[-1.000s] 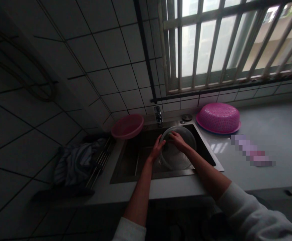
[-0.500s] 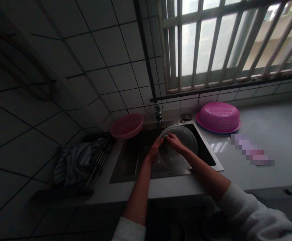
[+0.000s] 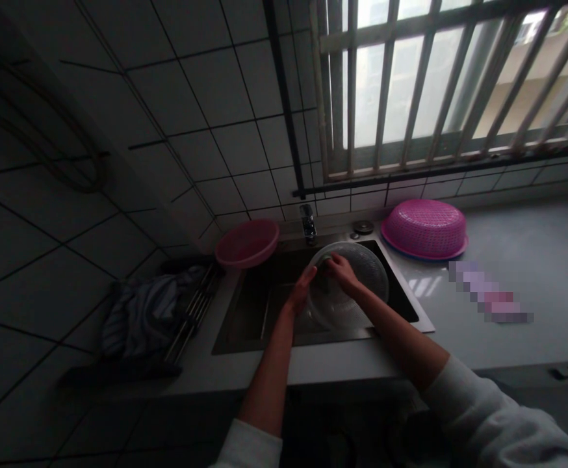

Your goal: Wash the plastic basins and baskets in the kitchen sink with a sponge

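Observation:
A pale, see-through round colander is tilted in the sink, its rim towards the faucet side. My left hand is closed on the colander's left rim, with the fingers partly hidden. Inside the colander, close to that rim, my right hand is closed around a small greenish scrubbing pad. Most of the pad is covered by fingers, and it looks pressed against the colander's wall. Both hands are near each other, just in front of the faucet.
Around the colander is the dark sink. A pink basin rests at its back left corner. An upturned pink basket stands on the right counter, behind a blurred-out item. Striped cloth lies at left beside a metal rack.
My right hand has shifted slightly right and up along the inside of the colander, and more of the greenish pad shows. The colander has moved slightly right; my left hand stays at its rim.

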Demonstrator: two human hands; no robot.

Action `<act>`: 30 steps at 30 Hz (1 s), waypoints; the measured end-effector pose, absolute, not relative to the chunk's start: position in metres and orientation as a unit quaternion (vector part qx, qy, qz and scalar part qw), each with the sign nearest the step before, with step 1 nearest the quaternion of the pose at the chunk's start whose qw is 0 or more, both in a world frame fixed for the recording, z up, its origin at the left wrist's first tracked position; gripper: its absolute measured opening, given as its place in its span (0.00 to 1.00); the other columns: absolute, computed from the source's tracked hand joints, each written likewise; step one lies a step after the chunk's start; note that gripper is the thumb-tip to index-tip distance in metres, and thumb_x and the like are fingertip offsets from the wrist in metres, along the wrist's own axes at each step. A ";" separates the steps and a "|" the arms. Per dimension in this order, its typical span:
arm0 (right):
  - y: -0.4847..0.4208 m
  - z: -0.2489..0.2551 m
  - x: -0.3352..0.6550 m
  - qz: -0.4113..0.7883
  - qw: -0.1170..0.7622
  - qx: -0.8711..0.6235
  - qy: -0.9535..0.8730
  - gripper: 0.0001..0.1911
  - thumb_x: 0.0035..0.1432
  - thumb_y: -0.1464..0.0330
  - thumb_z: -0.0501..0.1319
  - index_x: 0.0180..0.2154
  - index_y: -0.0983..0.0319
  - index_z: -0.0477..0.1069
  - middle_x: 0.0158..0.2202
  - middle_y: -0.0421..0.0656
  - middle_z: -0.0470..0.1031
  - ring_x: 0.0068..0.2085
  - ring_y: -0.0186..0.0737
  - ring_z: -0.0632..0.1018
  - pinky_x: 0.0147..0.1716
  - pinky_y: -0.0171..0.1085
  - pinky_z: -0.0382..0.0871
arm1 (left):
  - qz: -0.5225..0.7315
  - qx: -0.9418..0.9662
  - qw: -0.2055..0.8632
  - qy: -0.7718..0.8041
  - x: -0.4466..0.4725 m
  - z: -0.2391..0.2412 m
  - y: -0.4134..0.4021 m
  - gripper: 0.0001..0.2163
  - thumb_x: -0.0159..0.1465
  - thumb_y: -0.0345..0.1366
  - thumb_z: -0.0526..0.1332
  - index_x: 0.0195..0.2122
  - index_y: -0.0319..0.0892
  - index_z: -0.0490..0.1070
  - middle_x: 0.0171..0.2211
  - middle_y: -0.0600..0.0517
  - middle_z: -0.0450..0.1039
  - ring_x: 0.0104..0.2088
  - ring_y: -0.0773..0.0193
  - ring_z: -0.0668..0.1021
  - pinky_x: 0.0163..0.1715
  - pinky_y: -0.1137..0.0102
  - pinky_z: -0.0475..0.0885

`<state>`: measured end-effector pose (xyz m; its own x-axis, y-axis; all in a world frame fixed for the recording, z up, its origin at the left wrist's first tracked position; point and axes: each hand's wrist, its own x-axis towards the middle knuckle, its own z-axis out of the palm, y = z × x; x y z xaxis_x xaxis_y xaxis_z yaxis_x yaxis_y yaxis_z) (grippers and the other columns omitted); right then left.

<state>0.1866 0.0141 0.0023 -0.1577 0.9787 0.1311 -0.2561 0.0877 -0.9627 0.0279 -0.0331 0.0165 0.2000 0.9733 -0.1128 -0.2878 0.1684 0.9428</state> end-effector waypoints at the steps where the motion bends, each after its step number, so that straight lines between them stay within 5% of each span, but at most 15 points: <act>1: 0.017 0.004 0.190 0.554 0.567 -0.374 -0.481 0.16 0.55 0.55 0.64 0.39 0.60 0.74 0.37 0.41 0.76 0.36 0.39 0.74 0.34 0.35 0.71 | 0.481 0.423 0.652 0.406 0.029 0.017 -0.034 0.33 0.61 0.56 0.70 0.64 0.46 0.73 0.57 0.43 0.79 0.58 0.45 0.79 0.58 0.52 0.74; 3: 0.017 0.005 0.192 0.547 0.567 -0.369 -0.494 0.16 0.55 0.56 0.64 0.40 0.60 0.74 0.37 0.41 0.76 0.36 0.39 0.74 0.34 0.35 0.70 | 0.475 0.423 0.650 0.415 0.030 0.016 -0.034 0.34 0.61 0.57 0.70 0.65 0.47 0.71 0.59 0.43 0.77 0.57 0.45 0.79 0.58 0.51 0.74; 9: -0.007 -0.005 0.172 0.648 0.369 -0.260 -0.614 0.22 0.52 0.57 0.69 0.47 0.61 0.78 0.43 0.45 0.80 0.36 0.41 0.77 0.33 0.36 0.72 | 0.516 0.442 0.567 0.465 0.022 0.016 -0.032 0.31 0.58 0.59 0.71 0.54 0.41 0.79 0.58 0.44 0.78 0.66 0.44 0.72 0.67 0.55 0.65; 16: 0.016 0.007 0.193 0.586 0.566 -0.384 -0.435 0.18 0.52 0.54 0.66 0.39 0.59 0.74 0.38 0.41 0.77 0.38 0.39 0.75 0.35 0.34 0.72 | 0.471 0.454 0.619 0.434 0.030 0.017 -0.034 0.33 0.61 0.57 0.70 0.64 0.46 0.72 0.61 0.43 0.76 0.61 0.43 0.76 0.64 0.48 0.68; 23: -0.006 0.000 0.178 0.661 0.363 -0.266 -0.601 0.20 0.52 0.56 0.71 0.43 0.61 0.78 0.42 0.44 0.80 0.38 0.41 0.77 0.34 0.36 0.73 | 0.499 0.474 0.544 0.480 0.022 0.017 -0.033 0.29 0.60 0.55 0.71 0.57 0.44 0.78 0.62 0.44 0.75 0.67 0.44 0.70 0.70 0.53 0.59; 30: 0.015 0.008 0.197 0.601 0.542 -0.382 -0.447 0.17 0.53 0.54 0.66 0.39 0.59 0.74 0.39 0.42 0.78 0.41 0.41 0.76 0.37 0.35 0.72 | 0.481 0.457 0.608 0.435 0.029 0.017 -0.034 0.32 0.59 0.56 0.71 0.62 0.46 0.74 0.62 0.44 0.75 0.64 0.43 0.73 0.65 0.49 0.66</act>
